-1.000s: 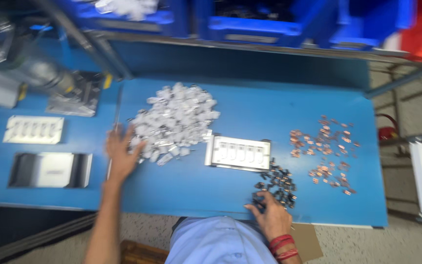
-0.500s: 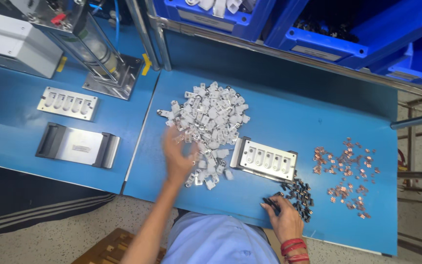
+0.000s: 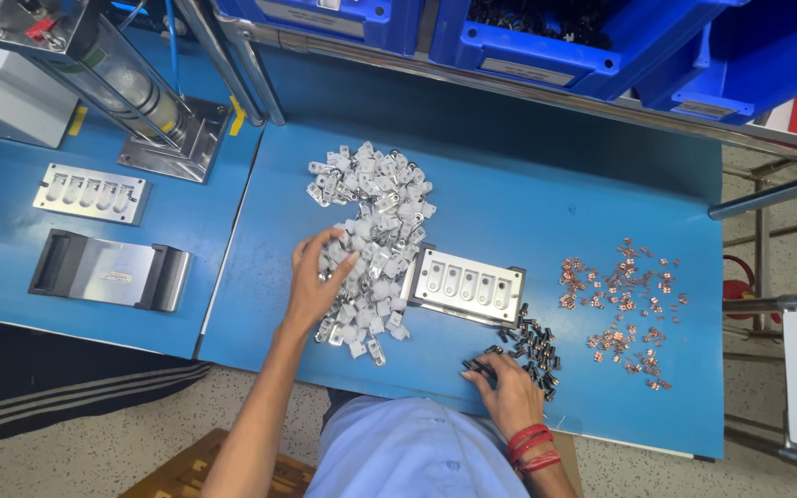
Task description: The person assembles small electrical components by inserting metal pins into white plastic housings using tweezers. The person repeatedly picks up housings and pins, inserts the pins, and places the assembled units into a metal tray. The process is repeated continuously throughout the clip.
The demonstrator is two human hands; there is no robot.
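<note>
Two heaps under two hands. Left hand [image 3: 317, 284] palm down on near edge of pile of small white-and-metal clips [image 3: 368, 226], fingers curled and pinching at one or two pieces, forearm angled in from lower left. Right hand [image 3: 510, 392] resting by near table edge, fingertips bunched on cluster of small black parts [image 3: 529, 349]; whether gripping one, cannot tell. Between heaps, metal jig with five slots [image 3: 469, 286]. Further right, scattered copper pieces [image 3: 622, 309] on blue table [image 3: 528, 194]. Likely light, stiff, apt to slide or tangle; best nipped singly at an edge, between thumb and forefinger.
</note>
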